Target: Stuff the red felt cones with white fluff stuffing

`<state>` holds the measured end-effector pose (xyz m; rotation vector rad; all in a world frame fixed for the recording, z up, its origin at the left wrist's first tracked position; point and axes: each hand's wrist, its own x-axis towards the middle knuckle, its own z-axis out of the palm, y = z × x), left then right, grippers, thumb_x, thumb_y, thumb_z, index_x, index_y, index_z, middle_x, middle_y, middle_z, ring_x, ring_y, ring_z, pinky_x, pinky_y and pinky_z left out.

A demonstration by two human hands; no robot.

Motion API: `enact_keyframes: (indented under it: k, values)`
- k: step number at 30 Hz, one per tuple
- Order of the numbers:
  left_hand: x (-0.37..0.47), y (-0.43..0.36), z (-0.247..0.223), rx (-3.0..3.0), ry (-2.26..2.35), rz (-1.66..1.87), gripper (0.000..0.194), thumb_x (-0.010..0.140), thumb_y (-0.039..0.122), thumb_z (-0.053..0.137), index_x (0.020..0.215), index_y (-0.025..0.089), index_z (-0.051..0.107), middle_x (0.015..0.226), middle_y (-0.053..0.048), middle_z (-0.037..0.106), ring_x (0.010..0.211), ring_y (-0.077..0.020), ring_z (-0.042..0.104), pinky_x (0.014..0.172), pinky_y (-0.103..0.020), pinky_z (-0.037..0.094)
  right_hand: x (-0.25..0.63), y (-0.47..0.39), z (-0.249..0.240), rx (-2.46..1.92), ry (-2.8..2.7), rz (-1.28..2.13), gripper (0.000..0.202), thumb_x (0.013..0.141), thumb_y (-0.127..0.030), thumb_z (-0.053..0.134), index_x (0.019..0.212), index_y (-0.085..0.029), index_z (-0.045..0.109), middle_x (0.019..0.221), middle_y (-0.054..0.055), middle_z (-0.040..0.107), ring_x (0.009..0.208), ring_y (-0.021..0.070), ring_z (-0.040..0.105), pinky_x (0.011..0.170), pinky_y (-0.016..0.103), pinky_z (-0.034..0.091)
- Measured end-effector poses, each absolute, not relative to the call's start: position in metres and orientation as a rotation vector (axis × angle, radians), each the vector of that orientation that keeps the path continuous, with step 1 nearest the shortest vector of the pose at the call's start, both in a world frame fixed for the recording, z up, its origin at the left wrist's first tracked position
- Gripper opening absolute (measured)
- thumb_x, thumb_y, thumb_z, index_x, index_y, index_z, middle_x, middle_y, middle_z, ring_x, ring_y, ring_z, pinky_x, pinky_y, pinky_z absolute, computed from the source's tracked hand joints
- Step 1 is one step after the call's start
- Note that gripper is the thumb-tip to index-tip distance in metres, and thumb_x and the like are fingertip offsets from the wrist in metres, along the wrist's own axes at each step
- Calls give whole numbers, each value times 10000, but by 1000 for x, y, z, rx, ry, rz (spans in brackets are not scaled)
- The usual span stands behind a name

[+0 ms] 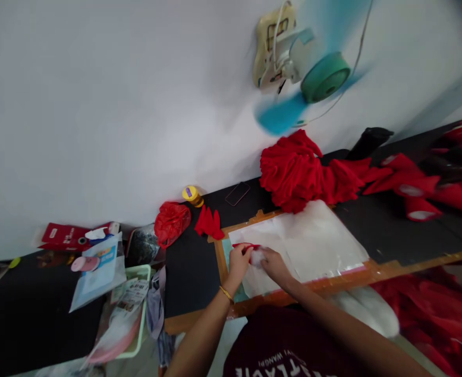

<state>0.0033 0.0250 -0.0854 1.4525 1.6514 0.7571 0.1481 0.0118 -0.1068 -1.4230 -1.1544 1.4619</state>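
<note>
1. While the person leans over the bench (189,272), the left hand (239,262) has thumb and fingertips pinching a small red cloth (252,246), just above the near-left part of a white sheet (321,235).
2. Facing those fingers, the right hand (276,267) has its fingertips drawn together on a white wad (257,257), right beside the cloth. How hard they press, I cannot tell from here.
3. Beyond the left fingertips, and a bit to their left, lie some red pieces (209,224), with a yellow jar (192,195) behind them. A big red heap (294,167) sits past the right fingers, on the far side.
4. The wad looks light and loose, so a slack grip could let it shed bits or slip off the cloth. The wall fan (325,78) (its blades are a blur, so I take it to be running) could scatter whatever comes free.
5. Too hard a pinch or tug could crease the cloth or pull it out of the left fingertips, as so little of it shows. A careless left elbow or sleeveless forearm might also drag the sheet askew.
</note>
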Motion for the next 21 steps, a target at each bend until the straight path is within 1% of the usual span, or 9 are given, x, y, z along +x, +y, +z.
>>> enact_keyframes:
  k: [2,4,6,7,9,13,16,18,21]
  values:
    - [7,22,-82,1470,1638,756,184,851,238,568,886,176,738,848,-77,746,770,-210,659,749,-334,491,145,12,-108,-1381,-1278,1482,328,562,-88,520,788,-201,729,953,75,754,954,249,651,942,358,466]
    - [11,18,-77,1495,1627,758,171,843,211,576,874,177,740,869,-82,744,814,-215,660,786,-340,487,141,12,-110,-1377,-1269,1531,227,580,-102,519,695,-195,691,780,65,737,784,225,656,810,332,500]
    - [12,12,-73,1528,1613,764,170,837,187,581,887,185,743,903,-79,740,859,-215,655,822,-342,480,140,14,-113,-1376,-1182,1575,134,615,-146,509,616,-198,632,609,36,674,606,194,612,651,302,498]
    - [12,9,-71,1546,1605,770,174,837,180,582,899,189,745,919,-76,736,879,-214,650,838,-343,476,140,14,-114,-1361,-1137,1598,118,636,-174,501,603,-201,611,567,24,647,551,182,587,593,290,487]
    - [10,3,-66,1567,1598,798,181,842,177,582,919,195,745,940,-71,727,907,-213,639,851,-345,472,140,16,-114,-1303,-1047,1639,125,673,-229,489,631,-204,605,564,17,641,520,174,574,546,281,480]
    - [6,-2,-53,1537,1617,922,192,866,194,567,948,195,741,917,-61,696,902,-205,621,816,-332,477,135,16,-104,-1154,-925,1674,156,695,-291,516,739,-206,639,708,40,707,616,182,619,622,305,525]
    - [5,-1,-37,1601,1581,956,181,876,215,575,930,202,748,874,-50,678,867,-200,606,802,-331,472,128,17,-95,-1077,-899,1664,187,702,-299,550,792,-196,676,755,43,724,655,188,626,657,323,533]
    - [7,0,-26,1685,1539,946,175,881,220,581,916,210,752,872,-50,680,875,-205,598,811,-337,467,126,20,-91,-1044,-1001,1576,180,677,-275,599,798,-195,706,781,40,736,723,206,643,725,346,537]
    - [10,-1,-17,1775,1520,939,172,890,230,585,924,230,753,885,-53,688,907,-219,589,847,-356,456,124,29,-85,-1034,-1228,1332,195,650,-234,634,811,-206,740,887,58,757,863,238,665,870,388,520]
